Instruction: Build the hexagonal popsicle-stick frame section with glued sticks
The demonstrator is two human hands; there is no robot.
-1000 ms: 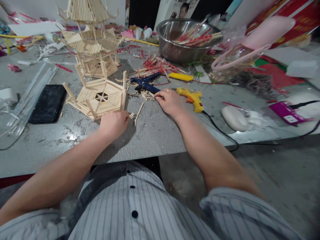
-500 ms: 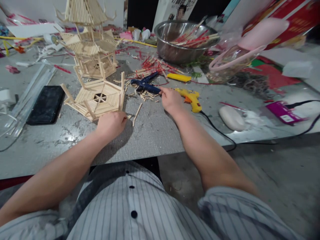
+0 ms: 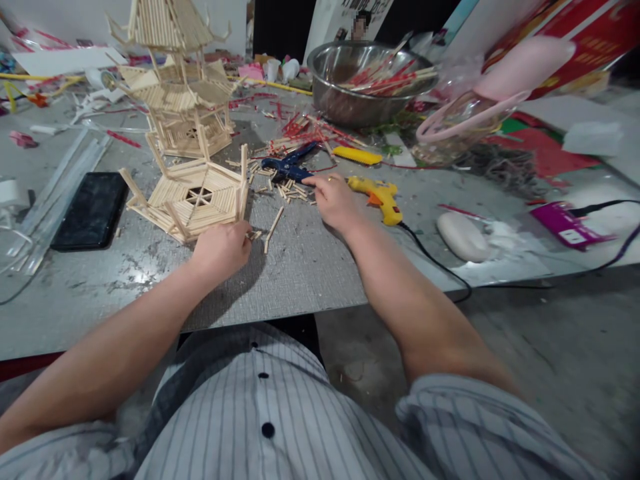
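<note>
The left hand (image 3: 223, 248) pinches short sticks (image 3: 256, 235) beside the hexagonal stick frame (image 3: 220, 200) on the worktop (image 3: 300, 267); the right hand (image 3: 334, 200) reaches the blue pliers (image 3: 287, 168), its hold unclear. Stick preparation seems in hand, the next move calling for a sure grip on the handle.

A craft workshop: glue gun (image 3: 376, 193), pliers (image 3: 286, 168), loose short sticks (image 3: 287, 193)

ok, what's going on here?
A person's left hand holds short sticks by the near edge of a six-sided stick platform with corner posts. The right hand is at the blue pliers; whether it grips them is unclear. A tiered stick tower stands behind the platform.
</note>
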